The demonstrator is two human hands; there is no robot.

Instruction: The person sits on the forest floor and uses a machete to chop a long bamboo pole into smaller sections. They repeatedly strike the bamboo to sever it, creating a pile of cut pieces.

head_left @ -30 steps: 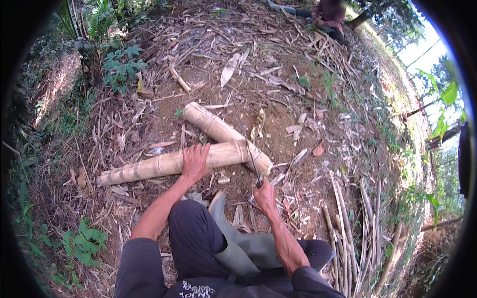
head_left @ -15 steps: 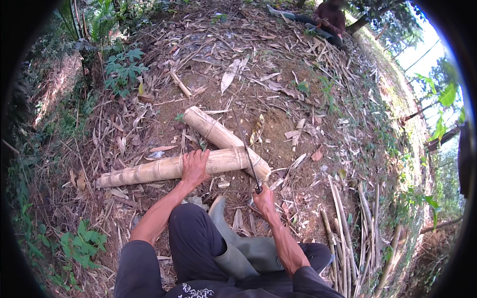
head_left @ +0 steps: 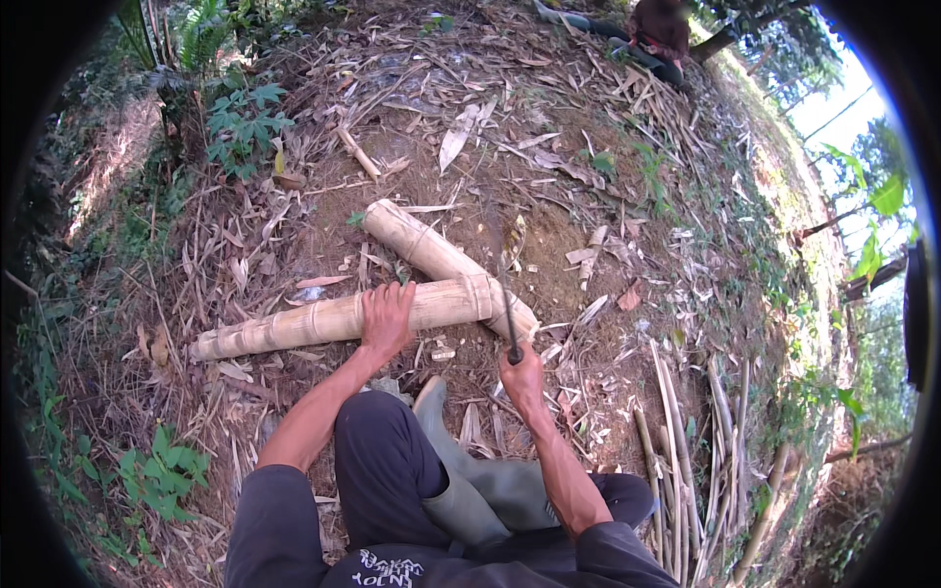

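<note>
Dirt slope (head_left: 549,284) w/ dry leaves and bamboo litter all over, green plants (head_left: 240,122) upper left, more greenery along right rim. Another person (head_left: 662,24) sits far upslope at top edge, well apart. Two pale bamboo logs lie mid-frame: long log (head_left: 294,328) runs left-right, short log (head_left: 417,240) runs diagonally from upper left down to right, the two meeting at the long log's right end, in a V shape. Thin bamboo sticks (head_left: 706,451) piled lower right. Person squats, dark trousers, green rubber boot (head_left: 461,480) between the arms, toe just below the long log. Left hand (head_left: 387,318) lies palm-down on the long log, fingers spread and curled over its top, pressing it. Right hand (head_left: 521,377) closed in a fist round the handle of a knife (head_left: 508,299), dark blade pointing up-frame, standing at the long log's right end near where the logs meet; can't tell if blade edge touches the wood. Hands near each other, not touching.
</note>
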